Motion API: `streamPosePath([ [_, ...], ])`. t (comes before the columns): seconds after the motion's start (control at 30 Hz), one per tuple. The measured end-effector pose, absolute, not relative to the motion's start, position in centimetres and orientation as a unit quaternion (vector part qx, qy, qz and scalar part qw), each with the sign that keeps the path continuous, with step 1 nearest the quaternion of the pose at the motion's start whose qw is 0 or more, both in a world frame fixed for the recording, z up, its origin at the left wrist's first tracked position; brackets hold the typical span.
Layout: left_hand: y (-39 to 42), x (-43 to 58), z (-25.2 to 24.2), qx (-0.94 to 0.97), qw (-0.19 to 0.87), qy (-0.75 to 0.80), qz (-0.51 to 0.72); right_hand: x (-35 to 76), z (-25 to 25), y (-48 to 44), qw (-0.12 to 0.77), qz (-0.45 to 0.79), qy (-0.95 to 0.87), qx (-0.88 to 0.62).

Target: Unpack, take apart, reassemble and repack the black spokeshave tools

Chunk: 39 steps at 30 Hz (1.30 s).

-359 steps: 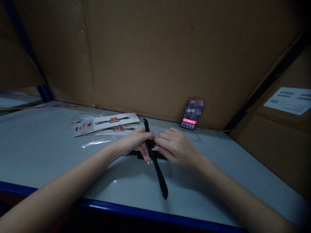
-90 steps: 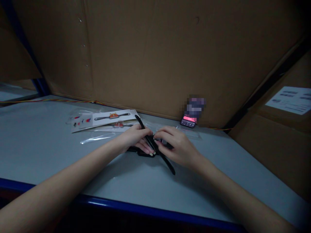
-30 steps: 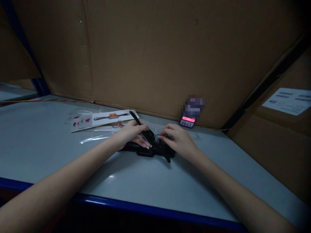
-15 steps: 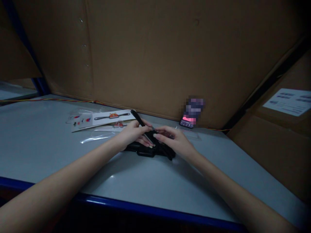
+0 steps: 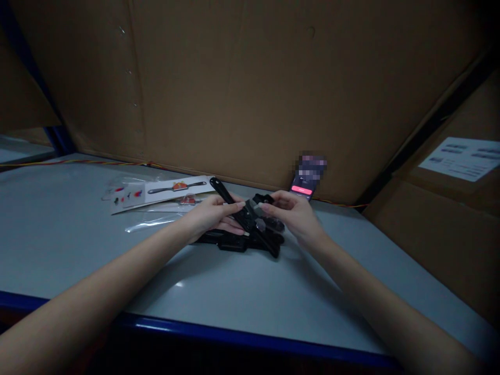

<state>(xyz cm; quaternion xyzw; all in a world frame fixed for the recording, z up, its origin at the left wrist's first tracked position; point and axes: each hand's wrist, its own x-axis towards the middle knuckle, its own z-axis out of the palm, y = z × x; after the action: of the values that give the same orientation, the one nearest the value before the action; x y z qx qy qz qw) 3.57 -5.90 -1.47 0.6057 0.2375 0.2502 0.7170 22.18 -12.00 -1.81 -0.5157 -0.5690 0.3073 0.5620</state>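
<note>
Slanting across my left hand point(image 5: 219, 214) is a long black-handled utensil point(image 5: 221, 190), gripped between thumb and fingers. My right hand point(image 5: 291, 212) is closed in a pinch on a small dark flat piece point(image 5: 255, 209) beside the utensil's middle. Whether that piece is joined to the utensil I cannot tell. Below both hands, several black handled tools point(image 5: 232, 244) lie overlapping on the table. A bit of clear plastic point(image 5: 260, 225) shows between the hands, and the fingers partly hide what they hold.
Behind my left hand lie printed cards point(image 5: 175, 187) and clear plastic wrapping point(image 5: 142, 225). A phone point(image 5: 307, 179) leans on the cardboard wall point(image 5: 242, 94) at the back. The grey table point(image 5: 219, 297) has a blue front edge point(image 5: 187, 330). A labelled carton point(image 5: 449, 208) stands at right.
My right hand has risen slightly and now pinches a dark flat piece that was hidden before. My left hand keeps its hold on the utensil. The view has shifted a little.
</note>
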Motion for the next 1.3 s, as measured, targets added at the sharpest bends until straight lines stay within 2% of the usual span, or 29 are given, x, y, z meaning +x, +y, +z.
streamPosePath([
  [0.17, -5.6, 3.4, -1.2, 0.607, 0.703, 0.265, 0.260, 23.8, -1.2, -11.7, 0.560, 0.312, -0.543, -0.542],
  [0.33, -4.6, 2.8, -0.5, 0.573, 0.653, 0.327, 0.371, 26.2, -1.3, -11.5, 0.411, 0.363, -0.584, -0.599],
  [0.63, -2.3, 1.2, -0.7, 0.486, 0.590, 0.341, 0.547, 26.0, -2.1, -11.6, 0.332, 0.351, -0.657, -0.579],
  [0.83, -1.1, 0.7, -0.9, 0.420, 0.646, 0.366, 0.523, 26.3, -3.3, -11.2, 0.259, 0.134, -0.765, -0.574],
  [0.93, -0.7, 0.3, -0.8, 0.410, 0.664, 0.379, 0.497, 26.2, -3.3, -11.4, 0.242, 0.071, -0.791, -0.558],
  [1.3, 0.5, -0.5, -0.5, 0.356, 0.657, 0.382, 0.544, 26.2, -3.4, -11.6, 0.207, 0.137, -0.779, -0.575],
])
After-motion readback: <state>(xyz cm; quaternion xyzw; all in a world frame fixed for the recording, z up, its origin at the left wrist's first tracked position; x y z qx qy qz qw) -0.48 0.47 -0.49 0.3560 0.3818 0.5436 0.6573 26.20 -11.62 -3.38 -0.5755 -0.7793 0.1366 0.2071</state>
